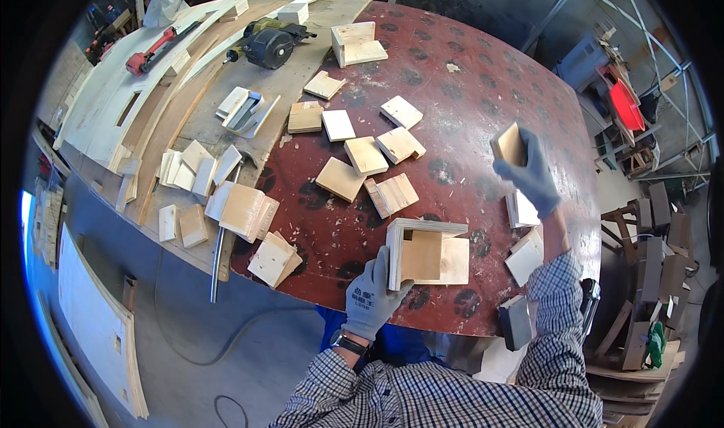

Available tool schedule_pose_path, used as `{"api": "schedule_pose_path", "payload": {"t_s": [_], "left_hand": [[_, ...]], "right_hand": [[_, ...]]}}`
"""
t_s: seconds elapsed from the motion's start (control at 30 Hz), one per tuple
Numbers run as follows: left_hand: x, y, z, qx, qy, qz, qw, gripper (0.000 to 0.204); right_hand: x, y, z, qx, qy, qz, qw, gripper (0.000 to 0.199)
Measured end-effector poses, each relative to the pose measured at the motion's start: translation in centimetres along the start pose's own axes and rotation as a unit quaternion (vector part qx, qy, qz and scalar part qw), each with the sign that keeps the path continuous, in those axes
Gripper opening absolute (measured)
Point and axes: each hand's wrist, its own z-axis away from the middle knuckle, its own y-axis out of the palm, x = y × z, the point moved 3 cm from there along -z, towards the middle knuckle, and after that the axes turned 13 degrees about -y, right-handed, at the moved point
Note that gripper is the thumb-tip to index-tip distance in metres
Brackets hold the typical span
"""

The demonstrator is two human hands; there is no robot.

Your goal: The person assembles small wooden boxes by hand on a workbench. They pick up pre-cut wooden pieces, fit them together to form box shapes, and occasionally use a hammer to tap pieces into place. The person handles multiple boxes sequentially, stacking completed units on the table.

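My left hand (pixel 372 298), in a grey glove, grips the left side of an L-shaped plywood piece (pixel 455 263) at the table's near edge. A smaller tan wood block (pixel 421 254) sits in that piece's inner corner, close to my left fingers. Raised over the right part of the table, my gloved right hand (pixel 535 175) is closed around a small wooden block (pixel 509 146). Below it on the right, a few light wood pieces (pixel 523 210) lie near the table edge.
Several wood blocks (pixel 366 156) are scattered over the dark red table (pixel 483 96). A black and yellow power tool (pixel 271 45) and a red tool (pixel 151 55) lie on boards at far left. A metal rod (pixel 218 258) juts past the left edge. A dark box-shaped object (pixel 516 323) stands near my right forearm.
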Motion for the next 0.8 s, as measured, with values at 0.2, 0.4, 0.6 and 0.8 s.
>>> {"api": "schedule_pose_path", "payload": {"t_s": [0.2,0.4,0.6,0.8], "left_hand": [[-0.5,-0.3,0.0,0.007,-0.006,0.018,1.0,0.086],[-0.4,-0.3,0.1,0.033,-0.025,0.015,0.999,0.084],[0.8,-1.4,3.0,0.05,0.01,0.063,0.997,0.089],[-1.2,-9.9,7.5,-0.045,-0.072,0.194,0.977,0.073]], "right_hand": [[-1.2,2.2,7.7,-0.043,0.011,0.178,0.983,0.094],[-1.8,1.7,11.0,-0.156,-0.016,0.173,0.972,0.094],[6.9,1.9,17.4,-0.181,-0.038,0.091,0.979,0.096],[16.0,7.9,21.7,-0.055,-0.241,0.236,0.94,0.108]]}}
